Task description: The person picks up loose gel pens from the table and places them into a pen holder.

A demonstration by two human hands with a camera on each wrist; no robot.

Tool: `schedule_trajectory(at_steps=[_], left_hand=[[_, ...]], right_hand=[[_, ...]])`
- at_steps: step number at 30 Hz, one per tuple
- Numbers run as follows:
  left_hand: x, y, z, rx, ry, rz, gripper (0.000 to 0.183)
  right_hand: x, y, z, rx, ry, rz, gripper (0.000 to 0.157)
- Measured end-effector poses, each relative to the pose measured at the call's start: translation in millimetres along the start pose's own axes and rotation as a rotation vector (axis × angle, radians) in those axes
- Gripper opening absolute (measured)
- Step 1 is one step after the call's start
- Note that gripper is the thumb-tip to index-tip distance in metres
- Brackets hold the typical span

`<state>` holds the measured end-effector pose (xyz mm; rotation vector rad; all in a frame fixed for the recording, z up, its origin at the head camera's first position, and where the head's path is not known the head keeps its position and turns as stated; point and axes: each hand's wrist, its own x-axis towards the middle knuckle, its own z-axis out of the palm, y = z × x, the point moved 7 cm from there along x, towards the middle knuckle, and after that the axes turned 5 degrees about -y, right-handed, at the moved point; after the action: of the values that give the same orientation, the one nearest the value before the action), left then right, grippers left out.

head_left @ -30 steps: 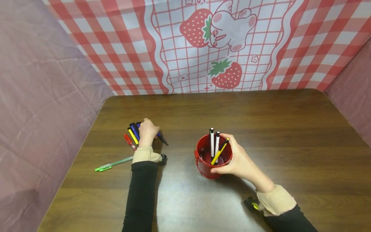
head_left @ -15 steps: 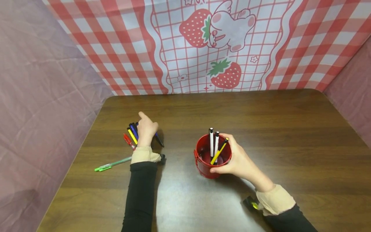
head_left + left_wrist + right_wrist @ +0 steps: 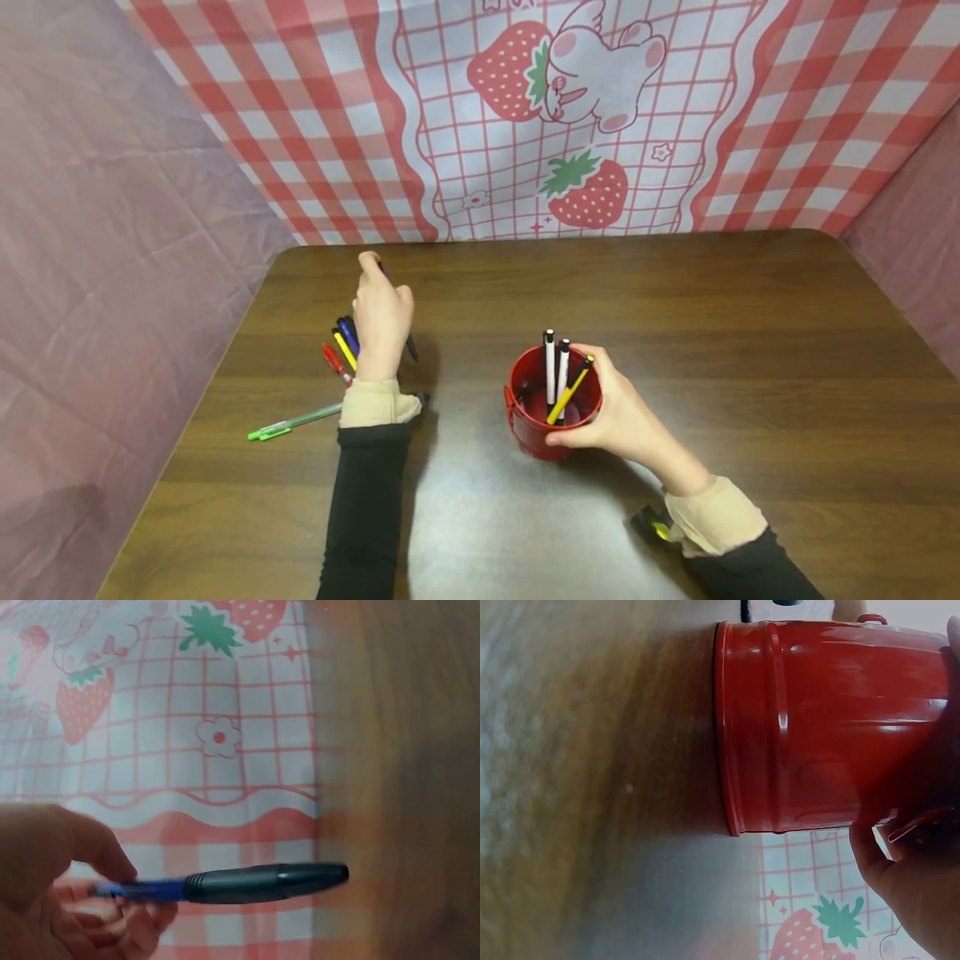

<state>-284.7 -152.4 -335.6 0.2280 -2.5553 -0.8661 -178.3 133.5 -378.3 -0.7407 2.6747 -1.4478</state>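
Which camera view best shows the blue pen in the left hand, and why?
The left wrist view: the blue pen appears close and side-on, its dark front end uncovered, though the left hand hides part. The head view shows only its ends; the right wrist view shows none I can identify.

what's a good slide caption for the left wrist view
Left hand pinching a blue-and-black pen, strawberry-print cloth and wooden table behind.

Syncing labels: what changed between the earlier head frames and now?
The left hand moved away from the person, toward the patterned cloth, carrying a blue pen; when it took hold is hidden. Unchanged: right hand gripping the red bucket, white pens inside, green pen on the table.
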Motion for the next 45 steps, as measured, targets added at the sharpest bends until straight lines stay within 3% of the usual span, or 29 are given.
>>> schedule_trajectory(at_steps=[5,16,24,45], left_hand=[[-6.0,27.5,-5.7,-0.033,0.010,0.174,0.044],[-23.5,74.9,-20.7,-0.021,0.037,0.468,0.046],[-39.2,99.1,-33.4,-0.036,0.078,0.580,0.045],[-69.1,131.9,-66.2,-0.298,0.119,0.773,0.041]], right_hand=[[-1,0,0.0,-0.006,0.001,-0.009,0.099],[-1,-1,-0.3,-0.015,0.010,-0.002,0.101],[-2,0,-0.6,-0.024,0.013,-0.003,0.101],[0,-2,-0.5,-0.017,0.008,-0.008,0.101]])
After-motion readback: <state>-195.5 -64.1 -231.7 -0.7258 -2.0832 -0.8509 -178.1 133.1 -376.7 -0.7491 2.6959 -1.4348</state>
